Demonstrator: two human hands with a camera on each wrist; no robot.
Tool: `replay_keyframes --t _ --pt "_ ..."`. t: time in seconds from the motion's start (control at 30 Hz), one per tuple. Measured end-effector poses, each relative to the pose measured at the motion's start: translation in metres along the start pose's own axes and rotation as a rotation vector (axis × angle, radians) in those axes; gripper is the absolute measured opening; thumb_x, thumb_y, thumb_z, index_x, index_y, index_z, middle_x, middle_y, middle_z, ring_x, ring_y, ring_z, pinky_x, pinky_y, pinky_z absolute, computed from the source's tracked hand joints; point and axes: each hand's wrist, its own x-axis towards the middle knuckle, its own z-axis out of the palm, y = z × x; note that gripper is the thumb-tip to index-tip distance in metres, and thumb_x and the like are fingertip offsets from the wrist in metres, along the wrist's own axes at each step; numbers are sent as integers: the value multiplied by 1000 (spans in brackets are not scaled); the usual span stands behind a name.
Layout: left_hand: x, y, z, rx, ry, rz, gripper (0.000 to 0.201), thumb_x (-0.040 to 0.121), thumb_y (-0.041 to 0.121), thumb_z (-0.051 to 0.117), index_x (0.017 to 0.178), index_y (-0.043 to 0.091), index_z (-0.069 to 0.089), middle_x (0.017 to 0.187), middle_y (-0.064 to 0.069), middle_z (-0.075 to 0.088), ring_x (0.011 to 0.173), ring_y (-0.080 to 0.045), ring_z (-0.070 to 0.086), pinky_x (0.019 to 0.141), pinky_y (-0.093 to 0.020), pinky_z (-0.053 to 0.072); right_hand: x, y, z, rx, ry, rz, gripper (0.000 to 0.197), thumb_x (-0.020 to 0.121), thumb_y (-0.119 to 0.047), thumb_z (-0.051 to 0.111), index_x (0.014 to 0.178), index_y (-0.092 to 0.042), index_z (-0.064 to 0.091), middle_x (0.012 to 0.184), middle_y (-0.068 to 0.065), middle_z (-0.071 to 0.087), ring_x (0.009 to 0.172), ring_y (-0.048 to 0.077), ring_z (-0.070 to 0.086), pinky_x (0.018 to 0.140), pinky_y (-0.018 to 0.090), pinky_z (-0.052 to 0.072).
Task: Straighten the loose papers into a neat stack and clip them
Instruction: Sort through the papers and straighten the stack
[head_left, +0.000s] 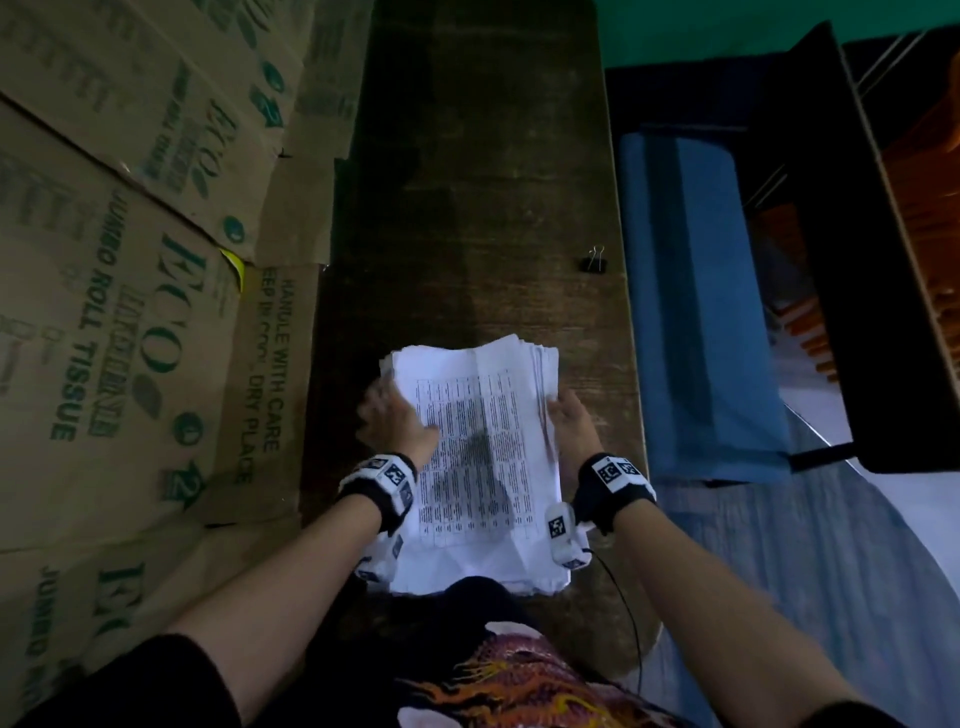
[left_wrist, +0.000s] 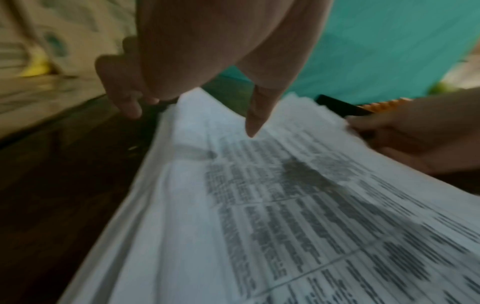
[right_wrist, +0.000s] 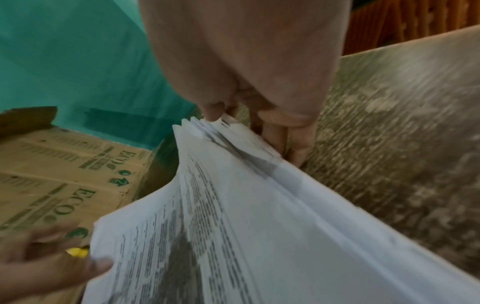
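Observation:
A thick stack of printed papers (head_left: 478, 457) sits at the near end of the dark wooden table (head_left: 467, 182), its edges uneven and fanned at the far right corner. My left hand (head_left: 395, 418) holds the stack's left edge, thumb (left_wrist: 255, 117) over the top sheet and fingers (left_wrist: 122, 98) curled down beside the edge. My right hand (head_left: 566, 418) grips the right edge, thumb on top and fingers (right_wrist: 293, 144) underneath, lifting that side of the papers (right_wrist: 246, 236). A small black binder clip (head_left: 594, 260) lies alone near the table's right edge, well beyond both hands.
Printed cardboard boxes (head_left: 130, 312) are stacked against the table's left side. A blue padded bench (head_left: 691, 312) runs along the right side, with a black case (head_left: 841, 260) beyond it. A thin black cable (head_left: 623, 608) hangs from my right wrist.

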Motion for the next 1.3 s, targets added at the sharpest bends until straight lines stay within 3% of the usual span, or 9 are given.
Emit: replay_keyframes --t 0.13,0.23,0.33,0.6,0.77,0.9,1.0,1.13,1.3 --pt "-18 49 22 10 -223 337 79 80 46 68 140 22 22 139 -5 19 132 -33 24 106 -51 34 26 13 -3 -70 89 32 23 96 -25 48 99 -18 69 119 18 57 97 32 63 91 44 53" --pt "-20 86 39 -156 -324 198 81 78 57 65 137 16 27 133 -9 30 127 -31 34 106 -44 37 26 12 -5 -29 84 16 24 94 -23 50 103 -12 69 118 17 58 97 29 65 88 40 55" --pt "-14 105 50 -195 -301 56 87 69 64 69 129 13 31 130 -11 36 124 -32 39 104 -47 38 15 4 -8 80 -31 -13 25 97 1 41 106 -2 65 95 7 69 86 15 67 74 21 56" --pt "-8 100 53 -144 -269 112 56 88 28 60 129 4 31 130 -17 37 119 -36 46 93 -39 45 21 12 -7 198 -25 -15 24 100 -6 46 83 -11 62 70 -2 62 57 -1 56 56 13 44" --pt "-9 104 46 -168 -253 99 66 93 15 54 145 -1 16 146 -18 30 122 -33 46 80 -24 37 20 16 -2 150 36 -53 22 101 -20 43 104 -8 62 98 9 69 89 20 65 80 34 50" --pt "-9 107 43 -212 -239 96 70 91 13 54 147 0 13 144 -20 34 103 -31 54 65 -29 43 15 15 -4 195 96 -50 22 102 -23 43 105 -9 60 98 10 70 85 19 66 75 34 52" --pt "-10 106 44 -236 -213 96 60 89 10 55 139 0 23 132 -22 44 87 -27 55 53 -24 40 9 16 -10 195 -47 5 18 97 -20 55 112 -11 57 96 2 71 81 7 70 67 22 56" --pt "-14 104 44 -226 -201 119 61 88 9 55 138 0 23 123 -23 48 77 -26 56 50 -26 40 11 20 -16 -142 -36 -35 15 87 -6 65 101 -5 58 94 6 68 82 19 66 62 23 51" --pt "-19 110 39 -218 -165 172 59 88 7 55 138 3 23 128 -16 44 90 -26 58 67 -37 52 5 16 -22 102 -39 -6 25 87 0 58 106 -17 63 99 0 72 87 17 70 75 33 58"
